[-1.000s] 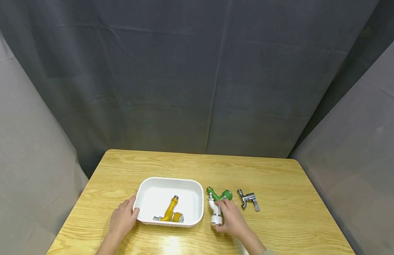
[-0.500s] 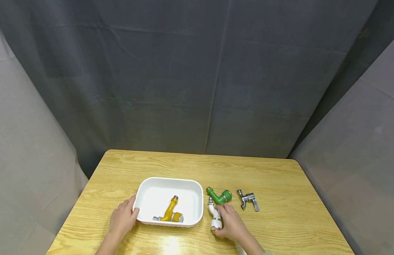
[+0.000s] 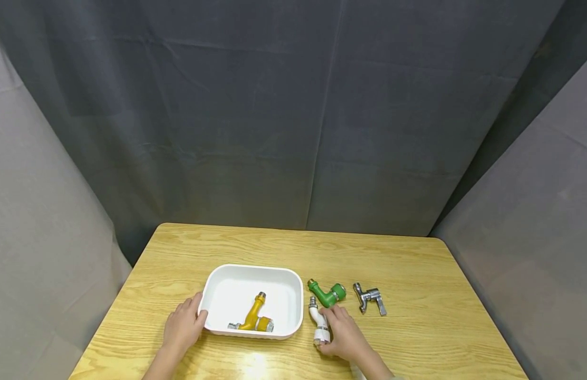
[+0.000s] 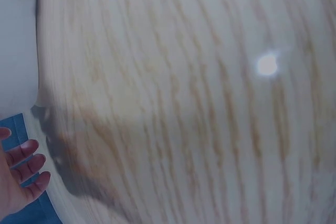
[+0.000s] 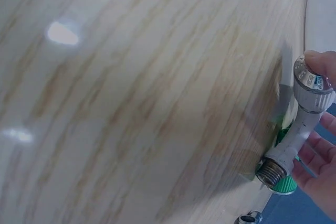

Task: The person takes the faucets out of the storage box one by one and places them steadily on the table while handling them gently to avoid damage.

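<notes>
A white tap (image 3: 318, 319) with a ribbed collar and a metal threaded end is in my right hand (image 3: 343, 332), right of the basin. In the right wrist view, the thumb presses one end of this white tap (image 5: 302, 132), while the fingers lie along its far side. My left hand (image 3: 183, 323) rests against the left side of a white basin (image 3: 250, 333); its fingers look loosely extended in the left wrist view. A yellow tap (image 3: 252, 316) lies inside the basin. Just beyond the right hand lies a green tap (image 3: 326, 296) on the table.
A chrome tap (image 3: 369, 296) lies on the wooden table (image 3: 416, 327), to the right of the green one. Grey curtains (image 3: 227, 132) hang behind the table and along both sides.
The white tap, held in my right hand, has shifted slightly toward me, away from the green tap it overlapped. My left hand and the basin have stayed put.
</notes>
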